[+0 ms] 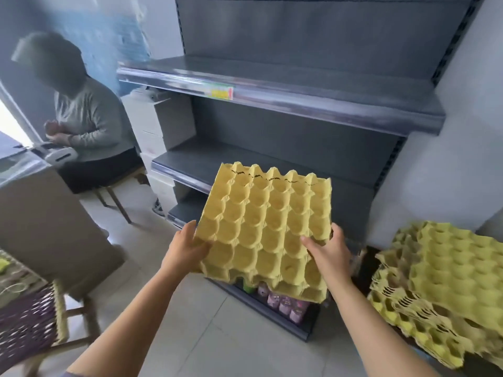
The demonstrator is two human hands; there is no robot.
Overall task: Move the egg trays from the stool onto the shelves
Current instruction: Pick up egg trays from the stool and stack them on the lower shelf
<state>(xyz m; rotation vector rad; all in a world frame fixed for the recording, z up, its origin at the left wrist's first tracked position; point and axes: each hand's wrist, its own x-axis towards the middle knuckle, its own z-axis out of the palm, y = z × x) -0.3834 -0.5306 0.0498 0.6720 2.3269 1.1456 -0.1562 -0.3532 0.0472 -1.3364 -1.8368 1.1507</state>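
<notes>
A yellow egg tray [265,227] hangs in the air in front of the grey shelf unit, tilted with its far edge raised. My left hand [185,250] grips its near left edge and my right hand [330,254] grips its near right edge. Its far edge is level with the middle shelf [190,161]. A stack of several more yellow egg trays [446,284] lies at the lower right; the stool under it is hidden. The upper shelf [285,85] holds nothing.
Small pink bottles [283,303] stand on the bottom shelf [272,303] under the held tray. A seated person [87,123] is at the left beside white boxes [160,123]. A wooden stool with a patterned cushion [30,319] is at the lower left.
</notes>
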